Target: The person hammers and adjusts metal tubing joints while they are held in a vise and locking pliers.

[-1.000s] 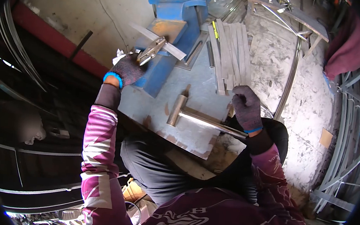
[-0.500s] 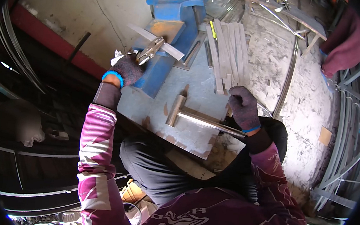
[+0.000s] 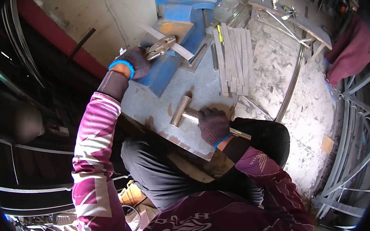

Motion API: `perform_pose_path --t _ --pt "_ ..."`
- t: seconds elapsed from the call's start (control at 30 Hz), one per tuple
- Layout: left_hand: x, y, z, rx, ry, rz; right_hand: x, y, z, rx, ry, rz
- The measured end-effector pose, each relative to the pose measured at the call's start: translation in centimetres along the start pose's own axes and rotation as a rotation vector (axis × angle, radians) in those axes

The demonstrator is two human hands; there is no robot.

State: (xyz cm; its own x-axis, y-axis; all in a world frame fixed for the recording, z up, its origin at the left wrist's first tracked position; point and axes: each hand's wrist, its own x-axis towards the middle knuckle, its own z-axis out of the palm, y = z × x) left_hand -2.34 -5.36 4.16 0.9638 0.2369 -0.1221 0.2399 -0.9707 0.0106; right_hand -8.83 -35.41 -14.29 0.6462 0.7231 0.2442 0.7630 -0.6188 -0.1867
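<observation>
My left hand (image 3: 136,62), in a dark glove with a blue cuff, is closed around locking pliers (image 3: 161,47). The jaws of the pliers grip a flat metal strip (image 3: 181,51), which lies across the blue metal block of a vise (image 3: 166,72). My right hand (image 3: 213,126), gloved the same way, is wrapped over the handle of a steel hammer (image 3: 180,110) near its head. The hammer lies on the grey metal tabletop (image 3: 150,106), its handle reaching past the table's right edge toward my knee.
Several flat metal strips (image 3: 234,60) lie stacked at the table's far right, a yellow-green mark on one. Behind stands a low wooden bench (image 3: 290,23) with tools on it. Another person's maroon clothing (image 3: 352,51) shows at upper right. Metal bars (image 3: 355,130) line the right side.
My right hand has moved left and down from beside the strips onto the hammer handle and closed on it. My left hand keeps its hold on the pliers.
</observation>
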Motion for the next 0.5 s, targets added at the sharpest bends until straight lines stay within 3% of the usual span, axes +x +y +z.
perform_pose_path --t 0.1,0.17,0.2,0.27,0.43,0.5 --pt "-1.3 1.5 -1.5 -0.029 -0.007 -0.017 0.3 -0.3 -0.7 -0.022 -0.052 0.027" --pt "-1.5 1.4 -1.9 0.010 0.006 -0.017 0.7 0.0 -2.5 0.283 -0.256 0.132" --pt "-1.4 1.1 -2.2 -0.007 0.017 -0.025 0.8 0.3 -3.3 0.265 -0.259 0.121" --pt "-1.2 1.0 -2.1 0.052 -0.044 -0.094 0.3 1.2 -5.1 0.659 -0.313 0.138" --pt "-2.0 1.0 -1.7 -0.043 0.022 -0.065 3.3 2.3 -14.7 0.934 -0.112 0.082" --pt "-2.2 0.9 -1.6 -0.024 0.038 -0.043 7.0 2.1 -20.0 0.966 -0.148 0.103"
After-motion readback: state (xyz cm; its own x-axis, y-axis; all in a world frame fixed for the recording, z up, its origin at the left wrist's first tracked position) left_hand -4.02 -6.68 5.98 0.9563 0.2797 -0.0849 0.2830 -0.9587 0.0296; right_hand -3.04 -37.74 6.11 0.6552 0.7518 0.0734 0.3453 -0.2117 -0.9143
